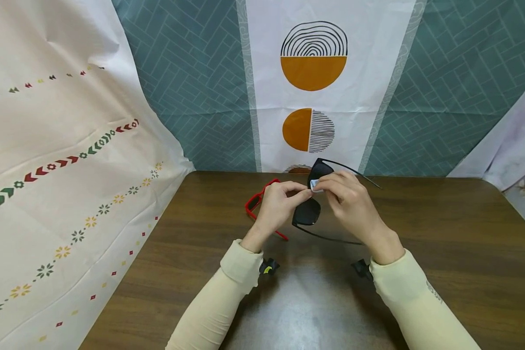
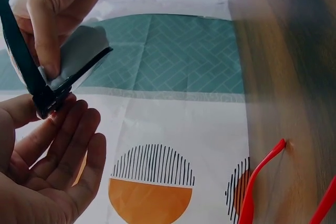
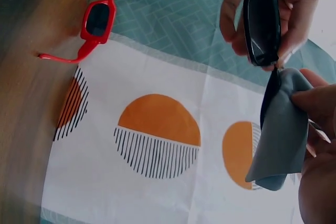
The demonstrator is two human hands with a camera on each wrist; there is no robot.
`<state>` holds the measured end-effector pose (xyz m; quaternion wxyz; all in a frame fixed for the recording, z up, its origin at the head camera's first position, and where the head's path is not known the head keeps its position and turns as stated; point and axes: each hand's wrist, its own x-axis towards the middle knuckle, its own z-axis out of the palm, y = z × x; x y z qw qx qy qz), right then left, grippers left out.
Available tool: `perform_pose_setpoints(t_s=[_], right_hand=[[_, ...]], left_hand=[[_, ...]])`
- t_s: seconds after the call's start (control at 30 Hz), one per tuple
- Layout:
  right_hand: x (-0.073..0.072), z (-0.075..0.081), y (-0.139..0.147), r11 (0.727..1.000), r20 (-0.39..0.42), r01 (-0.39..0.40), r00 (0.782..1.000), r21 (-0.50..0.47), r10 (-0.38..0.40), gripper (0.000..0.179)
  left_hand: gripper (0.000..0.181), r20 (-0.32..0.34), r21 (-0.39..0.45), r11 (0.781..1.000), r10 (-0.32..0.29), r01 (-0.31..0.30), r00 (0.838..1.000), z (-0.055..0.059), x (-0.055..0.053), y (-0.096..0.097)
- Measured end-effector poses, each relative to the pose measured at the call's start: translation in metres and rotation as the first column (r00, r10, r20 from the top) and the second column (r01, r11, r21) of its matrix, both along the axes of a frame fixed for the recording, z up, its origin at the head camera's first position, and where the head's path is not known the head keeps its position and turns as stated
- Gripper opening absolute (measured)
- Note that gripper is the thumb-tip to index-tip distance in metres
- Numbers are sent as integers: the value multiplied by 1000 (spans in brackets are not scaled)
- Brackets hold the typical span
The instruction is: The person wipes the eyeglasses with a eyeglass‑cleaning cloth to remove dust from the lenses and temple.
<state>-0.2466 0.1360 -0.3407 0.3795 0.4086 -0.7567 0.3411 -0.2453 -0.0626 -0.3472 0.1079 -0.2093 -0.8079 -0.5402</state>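
A pair of black sunglasses (image 1: 307, 212) is held up over the table, its arms unfolded and pointing right in the head view. My left hand (image 1: 276, 206) pinches the frame near the nose bridge between thumb and fingers. With my right hand (image 1: 352, 206) I grip a small grey cloth (image 3: 283, 129), folded over the far lens and pressed on it by thumb and fingers. That lens is mostly covered by the cloth in the right wrist view, while the other lens (image 3: 263, 22) is bare.
Red-framed sunglasses (image 1: 251, 203) with dark lenses lie on the brown wooden table (image 1: 192, 233), just left of and behind my left hand. A patterned cloth (image 1: 218, 87) hangs behind the table, and a white embroidered cloth (image 1: 92, 170) drapes along the left side.
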Motion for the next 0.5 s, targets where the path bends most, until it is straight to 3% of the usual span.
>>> perform_pose_setpoints(t_s=[0.13, 0.3, 0.4, 0.5], right_hand=[[-1, 4, 8, 991, 74, 64, 996, -120, -56, 28], [1, 12, 11, 916, 112, 185, 982, -357, -154, 23], [1, 10, 7, 898, 74, 212, 977, -384, -199, 22], [-1, 5, 3, 917, 5, 196, 978, -348, -207, 22]], left_hand=[[15, 16, 33, 999, -3, 3, 1000, 0, -2, 1], [16, 40, 42, 999, -4, 2, 999, 0, -2, 1], [17, 55, 49, 999, -16, 14, 998, -1, -1, 2], [17, 65, 60, 998, -34, 30, 997, -3, 0, 3]])
